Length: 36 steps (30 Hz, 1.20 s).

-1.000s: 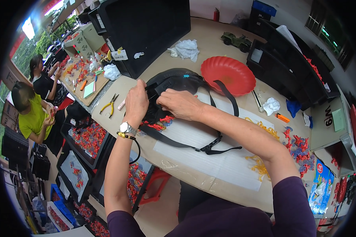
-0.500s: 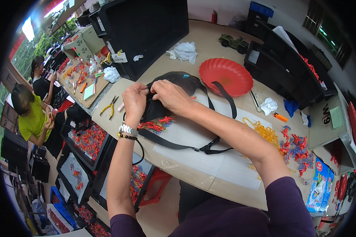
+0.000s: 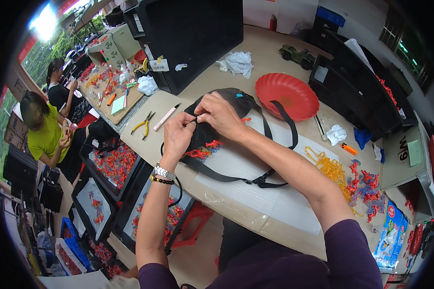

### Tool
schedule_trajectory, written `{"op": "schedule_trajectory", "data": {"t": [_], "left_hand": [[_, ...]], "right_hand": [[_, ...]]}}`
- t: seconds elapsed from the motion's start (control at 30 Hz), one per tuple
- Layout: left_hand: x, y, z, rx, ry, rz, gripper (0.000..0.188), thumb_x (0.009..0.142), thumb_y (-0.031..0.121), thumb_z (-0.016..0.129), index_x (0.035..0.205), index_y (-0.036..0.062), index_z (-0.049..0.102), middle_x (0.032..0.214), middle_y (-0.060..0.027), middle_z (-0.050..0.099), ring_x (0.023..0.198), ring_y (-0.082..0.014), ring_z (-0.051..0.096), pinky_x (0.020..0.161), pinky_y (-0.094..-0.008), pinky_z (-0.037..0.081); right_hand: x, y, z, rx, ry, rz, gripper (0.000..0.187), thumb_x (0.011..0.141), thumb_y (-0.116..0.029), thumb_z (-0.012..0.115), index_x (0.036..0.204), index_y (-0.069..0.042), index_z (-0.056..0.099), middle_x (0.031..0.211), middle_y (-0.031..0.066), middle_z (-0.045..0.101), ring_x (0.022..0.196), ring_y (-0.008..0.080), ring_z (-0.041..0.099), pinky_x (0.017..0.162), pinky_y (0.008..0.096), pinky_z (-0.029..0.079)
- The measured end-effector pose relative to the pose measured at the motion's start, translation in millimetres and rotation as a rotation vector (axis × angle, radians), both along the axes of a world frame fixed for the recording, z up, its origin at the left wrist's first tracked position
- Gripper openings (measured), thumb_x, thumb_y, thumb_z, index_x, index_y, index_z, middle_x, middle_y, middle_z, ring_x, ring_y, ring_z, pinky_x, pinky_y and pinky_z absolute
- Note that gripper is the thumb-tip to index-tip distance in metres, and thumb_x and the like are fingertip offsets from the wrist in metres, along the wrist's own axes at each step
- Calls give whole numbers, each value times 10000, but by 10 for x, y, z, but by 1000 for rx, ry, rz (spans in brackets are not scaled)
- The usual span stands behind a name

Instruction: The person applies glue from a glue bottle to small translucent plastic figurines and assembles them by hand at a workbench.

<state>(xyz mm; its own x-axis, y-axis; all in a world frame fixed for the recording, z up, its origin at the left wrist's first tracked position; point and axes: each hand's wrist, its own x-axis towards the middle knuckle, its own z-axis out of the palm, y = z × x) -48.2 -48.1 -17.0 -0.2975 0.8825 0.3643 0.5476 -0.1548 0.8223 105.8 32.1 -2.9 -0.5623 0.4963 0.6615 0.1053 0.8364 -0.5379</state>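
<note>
A black waist bag [image 3: 237,100] lies on the table in front of me, its strap [image 3: 217,176] with a plastic buckle looped toward me. My left hand [image 3: 178,135] is closed in a pinch at the bag's left edge. My right hand [image 3: 220,115] pinches the same edge, its fingertips almost touching the left ones. The fingers hide exactly which part of the edge they grip. Small red and blue plastic figures [image 3: 205,150] lie against the near side of the bag. Left of my left hand are a pale pink pen-like tool [image 3: 167,117] and yellow-handled pliers [image 3: 142,126].
Behind the bag sits a red fluted bowl [image 3: 288,96]. To the right lie yellow plastic strands [image 3: 329,166] and a heap of red and blue figures [image 3: 366,188]. A black bin [image 3: 193,38] stands at the back. Trays of figures [image 3: 113,166] are lower left; two people sit beyond.
My left hand has come lower and closer to me, uncovering the pen-like tool. Both hands' fingertips now meet at the bag's edge. The whole view has shifted slightly.
</note>
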Motion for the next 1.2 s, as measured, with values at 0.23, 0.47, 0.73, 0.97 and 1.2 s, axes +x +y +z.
{"op": "schedule_trajectory", "data": {"t": [0.23, 0.47, 0.73, 0.97, 1.2], "left_hand": [[215, -119, 235, -68, 235, 2, 385, 667, 261, 814, 820, -57, 662, 760, -161, 688, 669, -221, 654, 647, -340, 504], [275, -122, 112, -20, 381, 103, 411, 621, 226, 860, 859, -37, 653, 792, -152, 689, 693, -232, 652, 693, -326, 515], [353, -60, 10, 99, 430, 142, 278, 677, 139, 790, 829, -34, 633, 760, -151, 663, 734, -272, 612, 705, -370, 490], [365, -67, -36, 227, 394, 68, 144, 737, 49, 730, 788, 3, 602, 743, -135, 631, 703, -316, 547, 703, -399, 442], [310, -35, -104, 250, 403, 70, 101, 755, 19, 713, 811, -6, 632, 731, -122, 640, 709, -270, 578, 658, -361, 463]], "right_hand": [[-27, 135, 93, -160, 79, 54, 156, 742, -78, 730, 849, 3, 650, 827, 85, 651, 807, 201, 602, 738, 321, 488], [270, 216, 138, -429, 309, -44, 182, 860, -98, 641, 997, 22, 637, 911, 73, 693, 880, 128, 658, 812, 259, 508], [384, 106, 3, -400, 203, -18, 154, 814, -91, 663, 922, 19, 655, 921, 85, 643, 871, 159, 640, 812, 280, 494], [328, 128, 71, -340, 101, 23, 113, 774, -71, 692, 837, 17, 657, 882, 83, 631, 861, 161, 616, 798, 287, 490], [266, 203, 45, -403, 65, 161, 66, 760, 0, 684, 805, 26, 643, 869, 77, 630, 811, 135, 633, 759, 268, 527]]}}
